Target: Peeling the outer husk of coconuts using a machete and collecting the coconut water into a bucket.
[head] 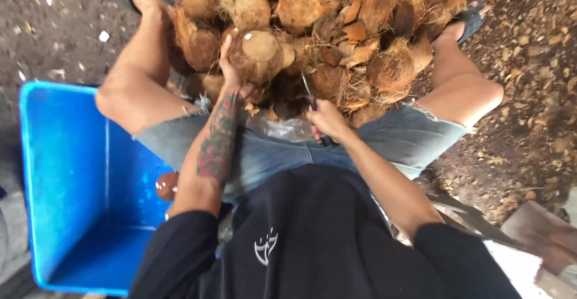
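Observation:
My left hand (231, 73) grips a round brown coconut (258, 52) at its left side, holding it above the heap between my knees. My right hand (327, 122) is closed around the dark handle of a knife (309, 94), its blade pointing up toward the pile. A large pile of husked coconuts and husk fibre (336, 28) lies on the ground in front of me, between my two feet.
A blue plastic tub (66, 173) stands at my left, with one brown coconut piece (166, 186) at its edge. Husk scraps (529, 94) litter the dirt ground at the right. A wooden board (541, 233) lies at the lower right.

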